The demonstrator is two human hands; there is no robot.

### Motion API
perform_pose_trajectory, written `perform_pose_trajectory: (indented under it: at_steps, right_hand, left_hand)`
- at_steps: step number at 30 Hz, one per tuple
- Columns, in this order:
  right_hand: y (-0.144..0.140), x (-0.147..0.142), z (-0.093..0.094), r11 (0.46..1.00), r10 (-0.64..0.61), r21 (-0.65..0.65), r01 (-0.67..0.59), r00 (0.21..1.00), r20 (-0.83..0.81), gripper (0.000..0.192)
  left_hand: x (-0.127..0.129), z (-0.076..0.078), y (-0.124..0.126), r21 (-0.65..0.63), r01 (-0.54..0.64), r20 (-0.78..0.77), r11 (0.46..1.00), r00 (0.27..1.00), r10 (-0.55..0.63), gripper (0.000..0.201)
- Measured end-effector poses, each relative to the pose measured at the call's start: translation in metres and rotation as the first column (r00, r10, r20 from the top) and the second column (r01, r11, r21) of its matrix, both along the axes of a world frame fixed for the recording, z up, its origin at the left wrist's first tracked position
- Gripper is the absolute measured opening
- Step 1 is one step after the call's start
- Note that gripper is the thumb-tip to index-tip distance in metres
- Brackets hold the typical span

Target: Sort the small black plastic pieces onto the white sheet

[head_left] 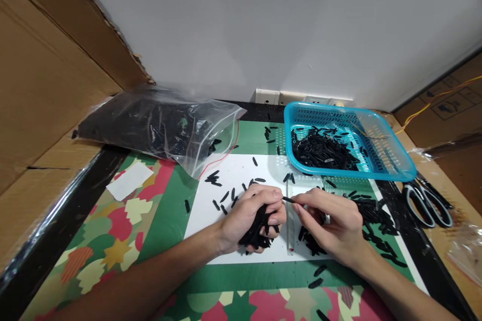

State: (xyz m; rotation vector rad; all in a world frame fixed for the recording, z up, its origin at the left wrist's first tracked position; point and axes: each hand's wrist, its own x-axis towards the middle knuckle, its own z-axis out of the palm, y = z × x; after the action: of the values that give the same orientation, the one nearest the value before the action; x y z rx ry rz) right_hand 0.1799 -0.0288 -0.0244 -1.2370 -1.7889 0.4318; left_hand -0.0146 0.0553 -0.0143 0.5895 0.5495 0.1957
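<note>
My left hand [250, 210] is closed around a handful of small, slim black pieces [258, 230], some poking out below the fingers. Between its thumb and forefinger and the fingertips of my right hand [335, 218] lies one slim black piece [288, 200], its right end pinched by the right hand. Both hands are over a white sheet [211, 210] scattered with similar pieces. A narrow clear strip [290, 233] lies on the sheet between the hands. Under and beside my right hand are more loose pieces [312, 243], partly hidden by it.
A blue plastic basket [350, 175] holding many black pieces stands at the back right. A large clear zip bag [158, 125] full of dark contents lies at the back left. Scissors [427, 203] are at the right edge. Cardboard [48, 35] rises on the left; a wall [241, 25] stands behind.
</note>
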Motion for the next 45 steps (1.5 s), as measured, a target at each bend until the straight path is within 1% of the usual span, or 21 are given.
perform_pose_trajectory:
  at_steps: [5,14,19,22,26,29,35,39,45]
  right_hand:
    - [0.0005,0.0008,0.0025,0.998,-0.012,-0.069,0.010,1.000,-0.021,0.011]
    - [-0.0007,0.0015,0.0021,0.996,-0.003,-0.090,-0.002,0.999,-0.053,0.012]
    - [0.0008,0.0009,0.0011,0.990,0.013,-0.136,-0.023,0.997,-0.073,0.010]
    - [0.0017,0.0002,0.0041,0.980,0.004,-0.197,-0.027,0.993,-0.116,0.010]
    - [0.0025,-0.0023,0.0084,0.961,-0.033,-0.277,-0.017,0.984,-0.175,0.018]
    - [0.0028,-0.0050,0.0090,0.946,-0.050,-0.323,-0.022,0.975,-0.216,0.020]
    - [0.0037,-0.0069,0.0064,0.909,-0.104,-0.412,-0.059,0.926,-0.362,0.021]
    - [0.0048,-0.0049,0.0053,0.894,-0.107,-0.438,-0.095,0.904,-0.413,0.021]
    - [0.0047,-0.0027,0.0041,0.887,-0.091,-0.445,-0.122,0.900,-0.426,0.022]
  left_hand:
    - [0.0003,-0.0014,0.0001,0.023,0.019,-0.007,1.000,1.000,-0.019,0.036]
    - [-0.0002,-0.0038,-0.0001,0.022,0.030,0.000,0.999,1.000,-0.030,0.034]
    - [-0.0001,-0.0052,-0.0005,0.037,0.020,0.028,0.999,0.999,-0.021,0.037]
    - [-0.0005,-0.0053,-0.0015,0.056,0.009,0.041,0.998,0.999,-0.011,0.039]
    - [-0.0010,-0.0050,-0.0025,0.106,0.007,0.008,0.994,1.000,-0.008,0.039]
    - [-0.0010,-0.0061,-0.0027,0.141,0.015,0.004,0.990,1.000,-0.016,0.040]
    - [-0.0005,-0.0085,-0.0030,0.152,0.010,0.011,0.988,1.000,-0.012,0.038]
    - [0.0008,-0.0071,-0.0025,0.138,0.018,-0.002,0.990,1.000,-0.018,0.038]
    - [0.0023,-0.0043,-0.0017,0.104,0.011,-0.012,0.995,1.000,-0.010,0.037]
